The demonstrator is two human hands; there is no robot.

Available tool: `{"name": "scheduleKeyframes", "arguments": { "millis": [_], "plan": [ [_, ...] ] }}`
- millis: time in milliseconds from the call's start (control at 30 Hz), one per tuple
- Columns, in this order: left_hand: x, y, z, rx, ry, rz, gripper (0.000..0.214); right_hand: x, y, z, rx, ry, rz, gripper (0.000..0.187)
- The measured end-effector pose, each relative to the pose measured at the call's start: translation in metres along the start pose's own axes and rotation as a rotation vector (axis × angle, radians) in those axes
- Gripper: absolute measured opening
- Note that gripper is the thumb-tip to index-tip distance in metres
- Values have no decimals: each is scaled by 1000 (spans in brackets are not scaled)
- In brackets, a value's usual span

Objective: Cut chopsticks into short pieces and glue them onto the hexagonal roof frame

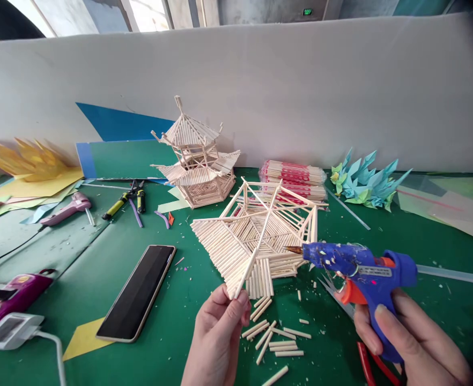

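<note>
My left hand (222, 327) pinches the near corner of a pagoda model (224, 249) built from thin wooden sticks. One roof panel of close-set sticks slopes toward that corner, and the model's other sides are open frames. My right hand (413, 338) is wrapped round the handle of a blue hot glue gun (353, 260) with an orange trigger. Its nozzle points left, close to the roof's diagonal stick; I cannot tell whether they touch. A clear glue stick (453, 274) juts from the gun's back. Cut wooden sticks (287, 347) lie loose between my hands.
A taller stick pagoda (196, 155) stands behind, beside bundled sticks (293, 177) in plastic. Blue-green folded paper (367, 179) sits at right. Red-handled pliers (367, 364) lie under the gun. Leftward are a phone (138, 292), cutters (126, 201), a pink glue gun (69, 210) and a power strip (17, 300).
</note>
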State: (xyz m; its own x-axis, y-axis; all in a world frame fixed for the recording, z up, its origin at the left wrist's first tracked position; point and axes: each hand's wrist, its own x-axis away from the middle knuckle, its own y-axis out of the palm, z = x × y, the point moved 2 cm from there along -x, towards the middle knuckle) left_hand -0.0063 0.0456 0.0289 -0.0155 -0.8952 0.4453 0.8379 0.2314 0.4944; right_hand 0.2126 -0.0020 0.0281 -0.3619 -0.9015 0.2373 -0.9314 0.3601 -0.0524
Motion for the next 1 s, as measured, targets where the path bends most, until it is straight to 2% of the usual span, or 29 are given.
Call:
{"name": "scheduleKeyframes", "arguments": {
  "millis": [400, 800, 1000],
  "plan": [
    [0, 3, 0, 30, -57, -14, 15, -2, 1, -3, 35, -48, -17, 24],
    [-2, 3, -4, 96, -150, -58, 10, 2, 3, -2, -1, 19, -34, 25],
    [1, 2, -4, 107, -142, -51, 12, 1, 1, 0, -18, 23, -63, 26]
  ]
}}
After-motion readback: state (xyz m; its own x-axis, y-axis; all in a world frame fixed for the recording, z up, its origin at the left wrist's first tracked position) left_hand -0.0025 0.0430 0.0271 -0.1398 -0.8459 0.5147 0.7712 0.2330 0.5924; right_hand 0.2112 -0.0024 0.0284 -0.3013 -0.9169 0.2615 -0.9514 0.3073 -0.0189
